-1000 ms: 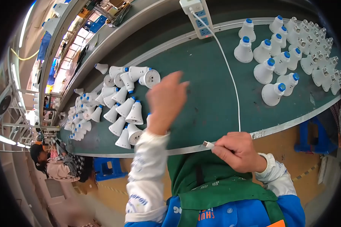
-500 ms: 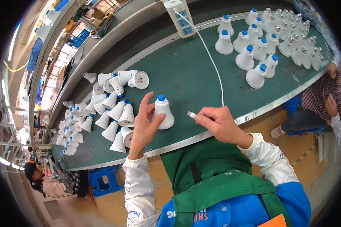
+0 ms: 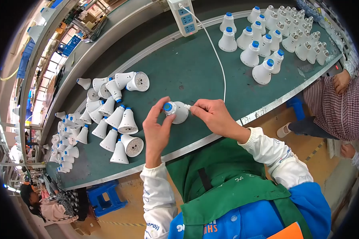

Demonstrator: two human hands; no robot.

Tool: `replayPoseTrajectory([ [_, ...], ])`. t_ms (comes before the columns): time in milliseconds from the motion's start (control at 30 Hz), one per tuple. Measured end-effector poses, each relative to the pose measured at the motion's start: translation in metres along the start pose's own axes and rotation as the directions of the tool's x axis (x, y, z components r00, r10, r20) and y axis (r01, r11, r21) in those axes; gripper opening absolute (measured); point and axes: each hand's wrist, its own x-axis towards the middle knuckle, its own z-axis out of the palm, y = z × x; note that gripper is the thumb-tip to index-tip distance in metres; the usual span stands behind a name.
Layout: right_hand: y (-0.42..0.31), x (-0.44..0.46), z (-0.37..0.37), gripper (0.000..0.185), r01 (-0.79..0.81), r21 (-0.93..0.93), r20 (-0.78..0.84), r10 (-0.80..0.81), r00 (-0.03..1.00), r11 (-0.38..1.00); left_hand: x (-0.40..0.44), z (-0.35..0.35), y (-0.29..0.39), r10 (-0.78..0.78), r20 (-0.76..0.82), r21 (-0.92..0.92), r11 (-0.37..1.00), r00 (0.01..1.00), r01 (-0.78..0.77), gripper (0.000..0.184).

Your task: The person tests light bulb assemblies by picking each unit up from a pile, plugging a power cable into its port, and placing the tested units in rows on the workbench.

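On the green bench [image 3: 199,75] a white bulb housing with a blue cap [image 3: 180,113] stands slightly tilted in front of me. My left hand [image 3: 156,129] grips it near the cap between thumb and fingers. Pinched in my right hand [image 3: 215,115] is the plug [image 3: 187,106] of a white cable [image 3: 216,51], its tip against the right side of the housing. Whether the tip is inserted cannot be made out. The cable runs back to a power strip [image 3: 182,18] at the bench's rear.
Many white housings [image 3: 127,121] lie piled at the left. Others stand in rows at the back right [image 3: 262,71], some blue-capped, some with metal ends. A person in a checkered garment [image 3: 333,101] sits at the right, another person [image 3: 56,207] at lower left. Blue stool [image 3: 103,199] below the bench.
My left hand has closed on the housing, which now tilts. My right hand has brought the cable plug left against it. The view has shifted, with items appearing further left.
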Motion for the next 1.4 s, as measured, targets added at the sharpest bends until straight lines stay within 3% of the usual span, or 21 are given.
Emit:
replayPoseTrajectory([
  [33,0.002,0.001,0.001,0.023,0.001,-0.008,-0.005,-0.001,1.0,1.0,0.001,-0.002,-0.001,-0.035,0.025,-0.129,0.991,0.999,0.038,0.038],
  [67,0.003,0.001,0.003,0.023,-0.003,-0.008,-0.005,0.003,1.0,1.0,0.001,-0.002,-0.002,-0.038,0.028,-0.13,0.991,0.999,0.041,0.038],
  [133,0.005,0.002,0.006,0.022,-0.048,-0.012,0.016,0.048,0.999,0.999,0.0,-0.001,-0.005,0.107,0.001,0.036,0.994,0.994,-0.107,0.035],
  [333,0.0,0.005,0.016,0.026,-0.013,-0.011,0.005,0.013,1.0,1.0,0.0,-0.005,-0.006,-0.074,0.055,-0.045,0.996,0.996,0.077,0.034],
  [667,0.006,0.004,0.025,0.022,-0.002,0.018,0.024,0.002,1.0,1.0,0.001,-0.003,-0.009,-0.033,0.004,-0.082,0.996,0.999,0.033,0.03],
  [967,0.0,0.018,0.014,0.023,-0.146,0.12,0.177,0.124,0.976,0.982,0.001,-0.003,-0.008,-0.042,0.003,-0.075,0.996,0.999,0.042,0.031],
  [1033,-0.004,0.026,0.009,0.022,-0.315,0.149,0.278,0.266,0.923,0.937,0.001,-0.004,-0.006,-0.037,0.02,-0.022,0.999,0.999,0.037,0.031],
  [1133,-0.002,0.033,0.012,0.021,-0.366,0.193,0.309,0.298,0.903,0.911,0.001,-0.003,-0.007,-0.013,0.017,0.016,1.0,1.0,0.013,0.03],
  [1333,0.001,0.034,0.017,0.02,-0.367,0.198,0.28,0.306,0.91,0.909,-0.002,-0.001,-0.002,-0.055,0.02,0.076,0.996,0.998,0.053,0.033],
  [1400,0.0,0.033,0.016,0.019,-0.36,0.187,0.276,0.302,0.912,0.914,-0.005,0.009,-0.007,0.034,-0.051,0.057,0.998,0.998,-0.031,0.035],
])
